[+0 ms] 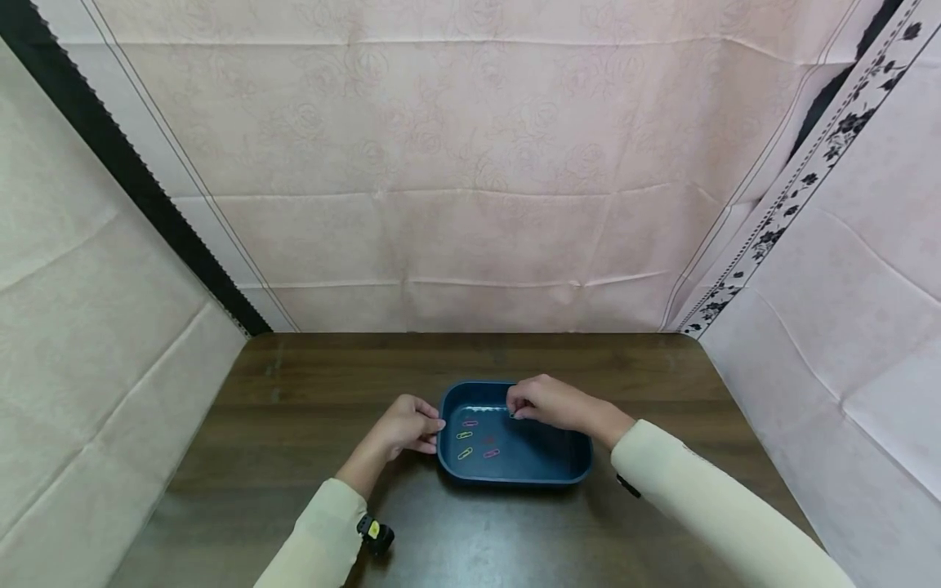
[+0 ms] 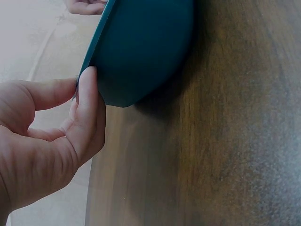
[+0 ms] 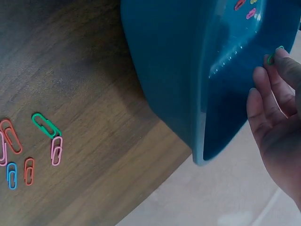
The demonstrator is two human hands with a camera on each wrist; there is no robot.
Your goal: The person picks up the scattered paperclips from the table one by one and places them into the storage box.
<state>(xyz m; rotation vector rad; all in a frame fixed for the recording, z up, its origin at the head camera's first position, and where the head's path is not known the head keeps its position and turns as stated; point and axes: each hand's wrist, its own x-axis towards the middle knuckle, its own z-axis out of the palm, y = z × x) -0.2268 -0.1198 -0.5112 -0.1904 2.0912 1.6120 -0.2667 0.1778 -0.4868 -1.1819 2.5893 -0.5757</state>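
Note:
A dark blue tray (image 1: 515,472) stands on the wooden table. My left hand (image 1: 412,425) pinches its left rim, thumb and fingers on either side of the wall in the left wrist view. Over the tray's far side, my right hand (image 1: 547,402) holds a green paper clip (image 3: 271,58) between thumb and forefinger, mostly covered by the fingertips. On the tray floor, toward the left, lie several paper clips, among them a pink clip (image 1: 491,453), a yellow clip (image 1: 465,453) and a fainter red clip (image 1: 489,439).
Outside the tray, the right wrist view has several more paper clips on the table: a green clip (image 3: 46,125), a pink clip (image 3: 56,150), an orange clip (image 3: 29,171) and a blue clip (image 3: 11,176). Pale cloth (image 1: 470,163) hangs behind the table (image 1: 309,457) and along both sides.

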